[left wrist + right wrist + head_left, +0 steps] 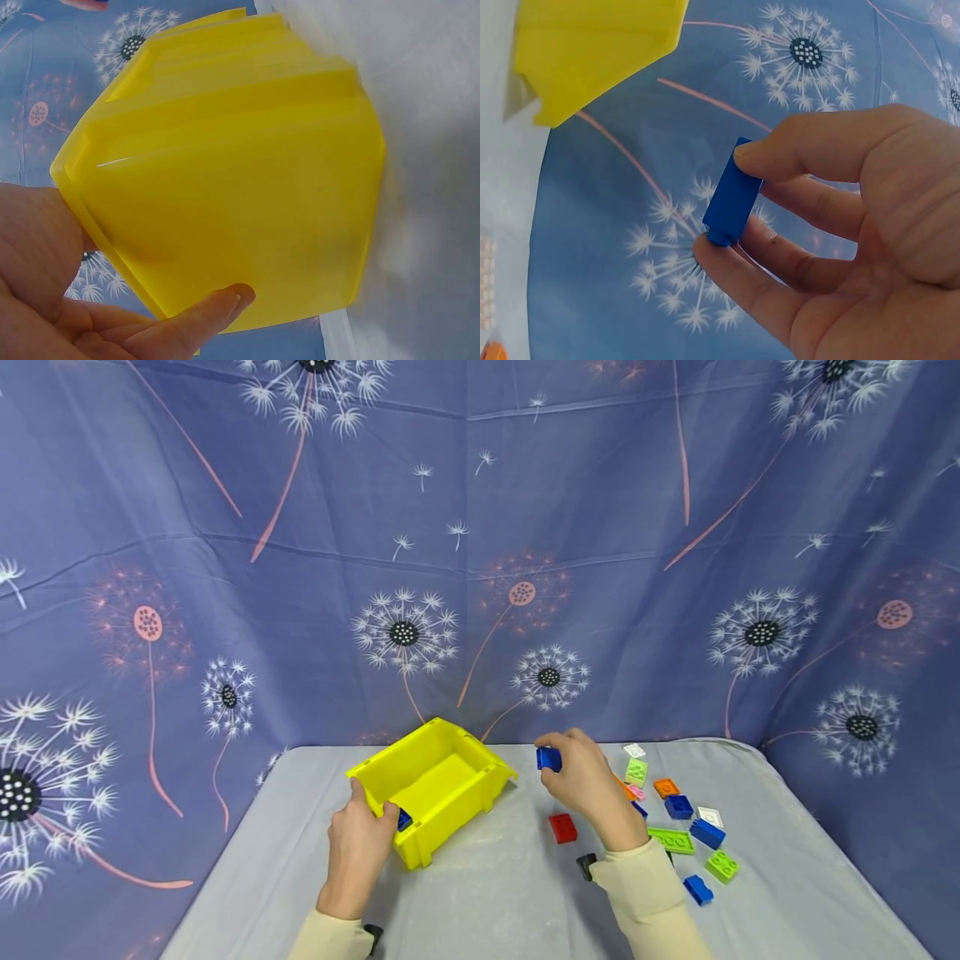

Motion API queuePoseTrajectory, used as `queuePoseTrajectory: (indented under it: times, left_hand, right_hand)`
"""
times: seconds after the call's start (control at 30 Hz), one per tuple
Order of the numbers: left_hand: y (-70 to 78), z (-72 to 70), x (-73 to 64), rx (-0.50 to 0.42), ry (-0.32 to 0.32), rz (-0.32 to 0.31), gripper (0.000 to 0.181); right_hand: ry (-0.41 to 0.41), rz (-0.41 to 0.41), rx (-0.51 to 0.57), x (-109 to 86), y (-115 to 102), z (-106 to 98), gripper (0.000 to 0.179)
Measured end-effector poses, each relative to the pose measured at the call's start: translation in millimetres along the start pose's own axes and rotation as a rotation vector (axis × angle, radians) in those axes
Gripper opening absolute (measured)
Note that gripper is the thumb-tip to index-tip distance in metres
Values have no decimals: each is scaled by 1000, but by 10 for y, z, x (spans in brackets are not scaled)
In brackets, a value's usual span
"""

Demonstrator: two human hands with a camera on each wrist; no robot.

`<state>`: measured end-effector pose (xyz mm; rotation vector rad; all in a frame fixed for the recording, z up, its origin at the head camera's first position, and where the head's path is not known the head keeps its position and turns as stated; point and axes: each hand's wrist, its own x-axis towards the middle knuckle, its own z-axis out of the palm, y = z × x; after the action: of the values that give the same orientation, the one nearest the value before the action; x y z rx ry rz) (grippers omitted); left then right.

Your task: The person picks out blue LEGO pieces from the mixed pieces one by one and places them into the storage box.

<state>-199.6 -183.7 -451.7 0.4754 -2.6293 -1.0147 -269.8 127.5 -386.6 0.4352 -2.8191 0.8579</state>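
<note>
A yellow plastic bin (450,814) stands tilted at an angle on the table. My left hand (358,852) grips its near left rim, thumb over the edge and fingers against the outer wall, as the left wrist view shows (187,330). A blue brick (404,819) lies inside the bin beside the left thumb. My right hand (585,777) pinches another blue building brick (735,196) between thumb and fingertips, held up to the right of the bin. Below that hand a red brick (562,828) lies on the table.
Loose bricks lie scattered on the right of the table, among them a long green brick (671,841), an orange brick (665,788), a white brick (709,817) and several blue ones. A dandelion-print curtain (637,568) hangs behind the grey-covered table (495,910).
</note>
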Motion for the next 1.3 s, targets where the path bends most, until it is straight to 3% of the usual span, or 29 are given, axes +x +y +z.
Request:
queuePoseTrajectory:
  times: [0.67, 1.3]
  left_hand:
    - [-16, 7, 2, -7, 14, 15, 84]
    - [4, 15, -8, -1, 9, 3, 84]
  right_hand:
    - [19, -109, 53, 197, -470, 76, 38]
    - [-54, -171, 97, 275, -817, 348, 40]
